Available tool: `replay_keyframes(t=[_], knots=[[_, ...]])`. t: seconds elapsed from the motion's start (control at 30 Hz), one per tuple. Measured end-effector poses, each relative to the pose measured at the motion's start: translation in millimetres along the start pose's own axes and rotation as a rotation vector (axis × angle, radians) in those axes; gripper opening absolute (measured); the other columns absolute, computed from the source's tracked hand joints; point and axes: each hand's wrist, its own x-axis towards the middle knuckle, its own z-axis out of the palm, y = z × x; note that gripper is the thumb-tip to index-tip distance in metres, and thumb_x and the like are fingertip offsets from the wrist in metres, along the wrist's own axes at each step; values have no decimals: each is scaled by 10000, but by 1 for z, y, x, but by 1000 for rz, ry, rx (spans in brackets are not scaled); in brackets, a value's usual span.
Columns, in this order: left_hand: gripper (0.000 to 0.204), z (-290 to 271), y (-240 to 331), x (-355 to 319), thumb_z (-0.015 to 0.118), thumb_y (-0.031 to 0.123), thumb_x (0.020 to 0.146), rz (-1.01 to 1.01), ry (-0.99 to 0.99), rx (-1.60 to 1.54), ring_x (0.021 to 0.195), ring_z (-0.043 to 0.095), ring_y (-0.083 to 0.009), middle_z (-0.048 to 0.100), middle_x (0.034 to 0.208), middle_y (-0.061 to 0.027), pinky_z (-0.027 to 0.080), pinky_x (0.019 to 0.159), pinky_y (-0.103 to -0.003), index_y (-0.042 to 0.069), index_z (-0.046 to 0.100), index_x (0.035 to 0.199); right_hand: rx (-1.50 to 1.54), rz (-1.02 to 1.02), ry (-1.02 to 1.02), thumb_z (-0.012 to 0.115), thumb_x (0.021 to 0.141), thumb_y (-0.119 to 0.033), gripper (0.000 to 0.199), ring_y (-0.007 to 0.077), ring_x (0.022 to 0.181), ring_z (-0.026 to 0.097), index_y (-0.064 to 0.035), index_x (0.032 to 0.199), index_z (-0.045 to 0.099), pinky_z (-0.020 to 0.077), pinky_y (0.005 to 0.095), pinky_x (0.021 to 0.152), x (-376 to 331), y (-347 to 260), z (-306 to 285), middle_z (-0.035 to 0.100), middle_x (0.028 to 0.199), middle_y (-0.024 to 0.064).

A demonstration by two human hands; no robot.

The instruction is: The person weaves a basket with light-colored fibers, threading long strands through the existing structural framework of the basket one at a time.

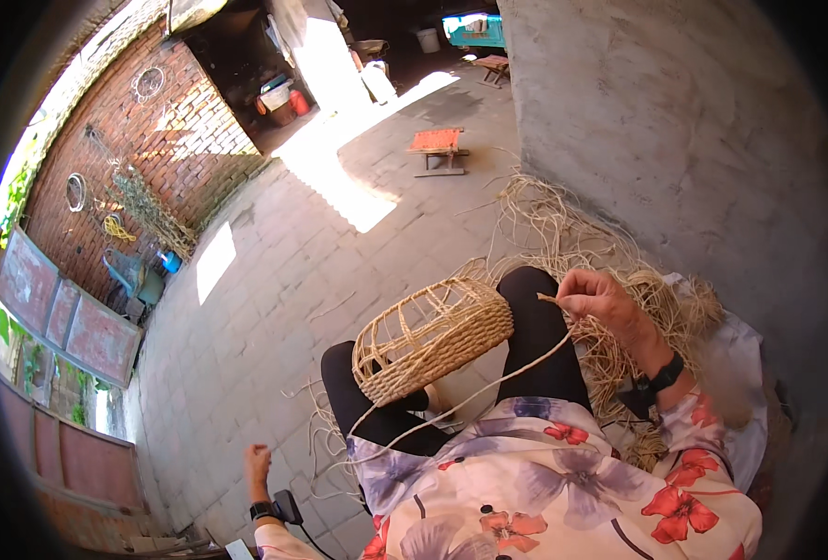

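1. Our basket (437, 357) sits across our knees (532, 313), looking light; we'd hold its firm-looking woven side (465, 347).
2. Our right grip (593, 295) pinches bendy cord (546, 298).
3. Our left grip (258, 461) is curled; we can't tell if it's empty.

Sun was pretty harsh, blowing out patches (216, 263) toward the left and far edges of the floor (278, 317). Doorway (222, 61) looked super dark, fisheye blacked out the corners, 1 blurry smudge (726, 381) right.

Home courtyard (283, 280), by look: paved floor (246, 355), brick wall (199, 103), low stool (435, 141), dried plants (157, 210).
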Motion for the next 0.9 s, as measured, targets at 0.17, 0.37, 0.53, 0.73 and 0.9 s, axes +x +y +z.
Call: replay_keyframes(t=[0.17, 0.37, 0.53, 0.73, 0.9], knots=[[82, 32, 282, -78, 649, 59, 891, 713, 148, -355, 742, 629, -165, 685, 836, -104, 498, 694, -291, 5, 690, 938, -65, -191, 55, 637, 933, -107, 65, 38, 678, 537, -44, 950, 633, 465, 201, 627, 27, 19, 20, 590, 795, -43], [188, 67, 427, -200, 772, 134, 737, 1445, 185, -71, 848, 583, -244, 627, 871, -50, 411, 748, -381, 116, 683, 902, -183, -267, 35, 625, 940, -74, 70, 32, 707, 507, -9, 965, 620, 438, 200, 644, 52, 21, 48, 595, 804, -37], [162, 95, 439, -205, 741, 117, 726, 1582, 223, 16, 756, 536, -231, 542, 776, -24, 381, 704, -380, 122, 638, 851, -361, -378, 92, 654, 899, -51, 83, 93, 705, 541, 1, 962, 646, 459, 246, 655, 58, 24, 48, 617, 789, 27], [155, 101, 438, -225, 735, 82, 724, 1613, 124, 47, 745, 544, -224, 547, 759, -24, 376, 688, -369, 120, 637, 837, -602, -544, 122, 671, 835, -13, 109, 236, 735, 638, -6, 943, 667, 504, 321, 670, 63, 30, 43, 655, 829, 118], [136, 107, 436, -223, 726, 79, 727, 1617, 107, 82, 736, 538, -224, 544, 745, -26, 371, 680, -370, 119, 637, 821, -772, -605, 168, 676, 806, -16, 81, 322, 756, 651, -7, 882, 647, 521, 366, 665, 65, 29, 44, 655, 842, 140]])
